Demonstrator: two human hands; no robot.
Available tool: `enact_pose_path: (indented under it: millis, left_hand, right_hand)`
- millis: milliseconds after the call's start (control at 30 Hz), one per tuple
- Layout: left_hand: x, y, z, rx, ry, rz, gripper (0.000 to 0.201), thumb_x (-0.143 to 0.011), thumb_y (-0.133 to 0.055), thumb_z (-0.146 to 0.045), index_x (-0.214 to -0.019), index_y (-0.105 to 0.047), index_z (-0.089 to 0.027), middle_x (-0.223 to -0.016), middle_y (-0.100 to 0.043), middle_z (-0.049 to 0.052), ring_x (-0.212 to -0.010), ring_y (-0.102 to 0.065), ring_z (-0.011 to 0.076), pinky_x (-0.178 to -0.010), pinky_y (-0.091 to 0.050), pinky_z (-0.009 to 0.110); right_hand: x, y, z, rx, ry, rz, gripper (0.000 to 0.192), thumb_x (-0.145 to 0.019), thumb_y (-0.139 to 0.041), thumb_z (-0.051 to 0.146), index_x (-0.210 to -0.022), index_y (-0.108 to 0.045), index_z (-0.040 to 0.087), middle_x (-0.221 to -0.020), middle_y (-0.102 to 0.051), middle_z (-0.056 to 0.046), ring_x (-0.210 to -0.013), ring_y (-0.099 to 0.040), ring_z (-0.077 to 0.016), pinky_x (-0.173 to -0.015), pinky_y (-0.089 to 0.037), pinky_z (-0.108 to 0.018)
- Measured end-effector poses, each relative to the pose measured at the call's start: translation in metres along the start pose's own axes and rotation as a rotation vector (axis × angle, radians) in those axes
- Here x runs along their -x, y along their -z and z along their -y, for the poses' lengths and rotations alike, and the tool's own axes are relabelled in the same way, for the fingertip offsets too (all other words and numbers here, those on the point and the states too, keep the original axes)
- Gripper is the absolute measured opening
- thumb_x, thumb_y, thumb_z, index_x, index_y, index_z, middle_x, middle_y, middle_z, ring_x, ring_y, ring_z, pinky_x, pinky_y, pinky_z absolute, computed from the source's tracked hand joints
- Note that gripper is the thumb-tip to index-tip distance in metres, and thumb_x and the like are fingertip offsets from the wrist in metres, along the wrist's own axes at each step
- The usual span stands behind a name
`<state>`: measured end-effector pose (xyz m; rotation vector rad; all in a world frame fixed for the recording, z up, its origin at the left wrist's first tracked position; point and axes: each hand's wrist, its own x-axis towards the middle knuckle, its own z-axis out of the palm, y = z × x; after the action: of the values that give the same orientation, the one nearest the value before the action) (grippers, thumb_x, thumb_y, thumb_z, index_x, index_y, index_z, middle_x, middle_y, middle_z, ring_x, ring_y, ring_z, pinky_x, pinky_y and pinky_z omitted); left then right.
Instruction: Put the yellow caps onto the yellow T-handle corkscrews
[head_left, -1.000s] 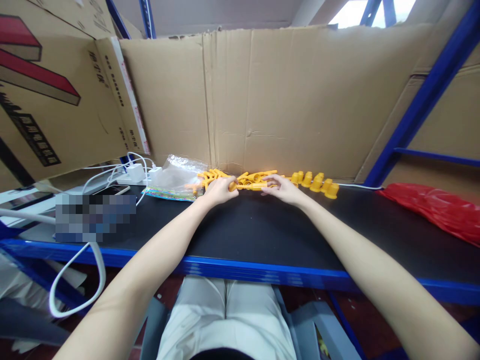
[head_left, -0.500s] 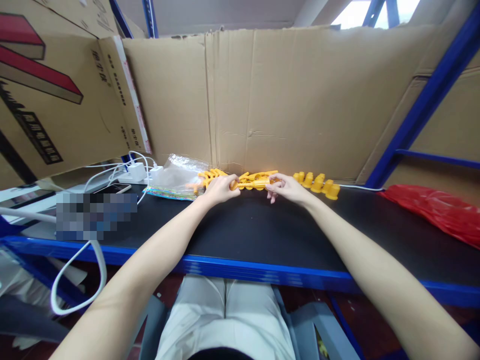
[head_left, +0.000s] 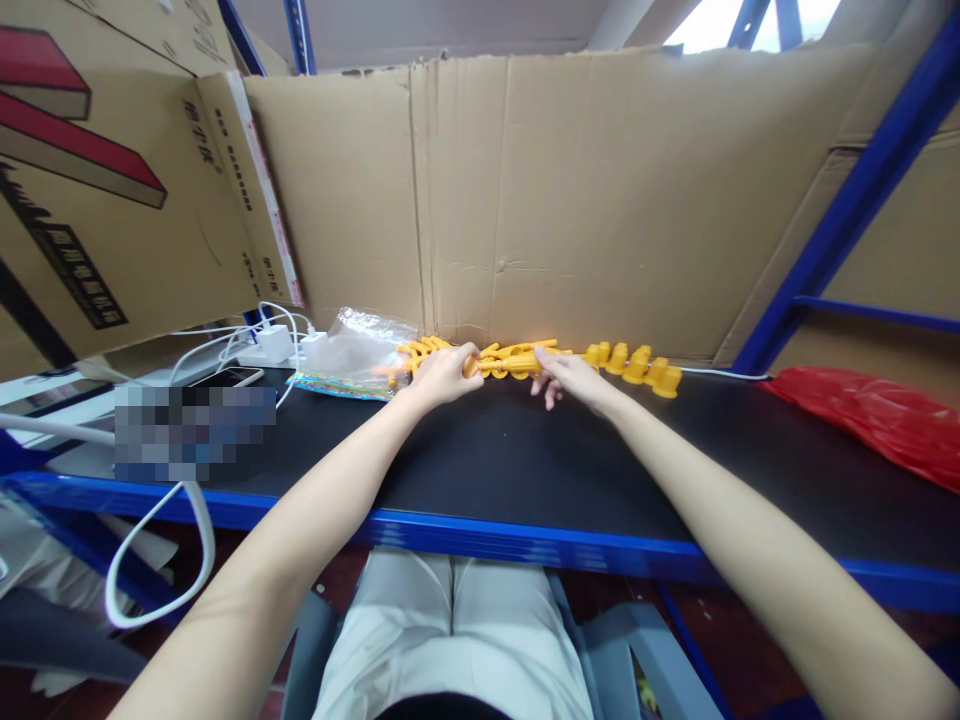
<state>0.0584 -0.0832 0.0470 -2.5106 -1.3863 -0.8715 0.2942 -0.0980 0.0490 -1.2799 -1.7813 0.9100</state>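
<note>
A: Where's our yellow plastic piece (head_left: pixel 519 363)?
B: Far side of the table (head_left: pixel 517 465). Left hand (head_left: pixel 444 376) grip pinches its left end; right hand (head_left: pixel 574 378) is at the other, pinching or not, we can't tell.
A: Handling?
B: Probably light, stiff, slick; we'd take both ends.

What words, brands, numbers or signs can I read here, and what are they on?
"商用电脑机箱", as best I can read it: on the black panel of the big cardboard box at left.
Larger characters on that box's edge: too blurred to read surely.
Bold black lettering beside the panel: partly cut off, unreadable.
Small line on its side: too small.
Numbers: none readable.
Yellow pieces and red bag: no writing I can make out.
</note>
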Motion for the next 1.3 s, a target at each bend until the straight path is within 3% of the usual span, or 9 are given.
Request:
enact_pose_path:
  millis: [100,167,333,700,1033,1300]
  left_hand:
    - [0.000,-0.001,0.002,-0.012,0.020,0.005,0.030,-0.073,-0.054,-0.030,-0.102,-0.060,-0.020,-0.077,-0.065,0.003,-0.070,-0.059,0.0183,-0.064,-0.040,0.026]
    - [0.000,-0.001,0.003,-0.019,0.013,0.012,0.031,-0.073,-0.054,-0.030,-0.102,-0.060,-0.020,-0.078,-0.065,0.003,-0.070,-0.059,0.0178,-0.063,-0.039,0.026]
    - [0.000,-0.001,0.004,0.002,-0.030,0.017,0.030,-0.076,-0.054,-0.034,-0.102,-0.060,-0.020,-0.077,-0.064,0.003,-0.068,-0.057,0.0165,-0.062,-0.038,0.025]
    - [0.001,-0.002,0.005,0.030,-0.081,0.001,0.033,-0.081,-0.051,-0.047,-0.095,-0.060,-0.018,-0.070,-0.059,0.001,-0.063,-0.052,0.0145,-0.060,-0.035,0.024]
    - [0.001,-0.002,0.002,0.047,-0.107,0.004,0.033,-0.081,-0.051,-0.048,-0.092,-0.059,-0.018,-0.069,-0.058,0.000,-0.062,-0.052,0.0135,-0.059,-0.035,0.023]
    - [0.003,-0.002,0.001,0.046,-0.096,-0.003,0.034,-0.081,-0.051,-0.050,-0.092,-0.059,-0.019,-0.069,-0.059,0.000,-0.062,-0.054,0.0139,-0.057,-0.034,0.023]
  right_hand:
    - [-0.004,0.003,-0.008,0.007,0.117,0.030,0.051,-0.080,-0.062,0.044,-0.122,-0.048,0.019,-0.110,-0.065,-0.012,-0.061,-0.065,-0.0121,-0.060,-0.054,-0.027]
    - [-0.006,0.004,-0.013,-0.013,0.187,0.039,0.058,-0.075,-0.068,0.034,-0.126,-0.044,0.021,-0.117,-0.061,-0.011,-0.067,-0.066,-0.0128,-0.069,-0.056,-0.031]
    - [-0.008,0.002,-0.018,-0.057,0.240,0.014,0.044,-0.074,-0.067,0.031,-0.113,-0.050,0.019,-0.099,-0.065,-0.008,-0.064,-0.064,-0.0134,-0.074,-0.057,-0.039]
    - [-0.005,0.005,-0.014,-0.067,0.204,0.000,0.047,-0.072,-0.071,0.033,-0.113,-0.055,0.016,-0.087,-0.069,-0.007,-0.063,-0.065,-0.0159,-0.078,-0.055,-0.041]
    - [-0.003,0.004,-0.010,-0.060,0.159,0.017,0.053,-0.069,-0.061,0.065,-0.084,-0.061,0.015,-0.074,-0.069,-0.008,-0.059,-0.065,-0.0164,-0.065,-0.052,-0.032]
    - [-0.001,0.000,-0.003,-0.074,0.064,-0.024,0.052,-0.074,-0.057,0.065,-0.078,-0.061,0.013,-0.066,-0.069,-0.008,-0.052,-0.063,-0.0145,-0.053,-0.047,-0.026]
